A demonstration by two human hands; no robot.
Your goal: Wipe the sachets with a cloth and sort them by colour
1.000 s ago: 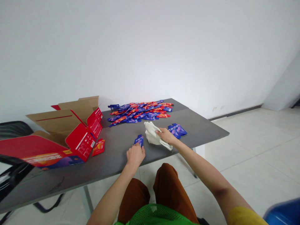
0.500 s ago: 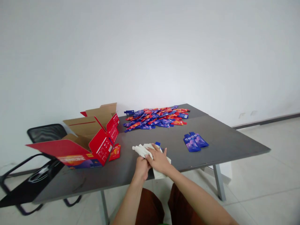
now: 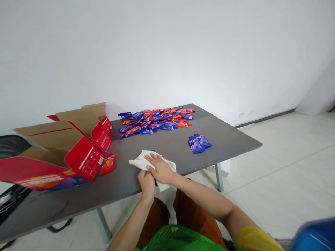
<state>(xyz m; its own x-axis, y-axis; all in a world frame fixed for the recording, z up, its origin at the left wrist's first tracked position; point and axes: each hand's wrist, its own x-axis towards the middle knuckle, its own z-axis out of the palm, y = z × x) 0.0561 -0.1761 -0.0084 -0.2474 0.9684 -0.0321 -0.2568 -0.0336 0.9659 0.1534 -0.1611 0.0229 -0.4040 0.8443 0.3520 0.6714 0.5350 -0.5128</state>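
A white cloth (image 3: 141, 159) lies bunched at the front edge of the table. My right hand (image 3: 161, 169) rests on top of it, fingers stretched out flat and pressing down. Beside it, at the table's edge, my left hand (image 3: 147, 182) is closed; what its fingers grip is hidden. A blue corner (image 3: 152, 150), seemingly of a packet, peeks out past the cloth's far side. To the right lie two overlapping blue-purple packets (image 3: 199, 143). An orange-red packet (image 3: 108, 164) lies to the left.
A heap of blue and red packets (image 3: 157, 122) covers the back of the dark table (image 3: 222, 139). Open red cartons (image 3: 86, 158) stand at the left with flaps up. A black chair (image 3: 13, 146) is behind them. A blue object (image 3: 316, 235) shows at lower right.
My view has turned right and down, so the table and cartons sit further left. My right hand stays on the cloth, its fingers now flatter; my left hand remains closed beside it.
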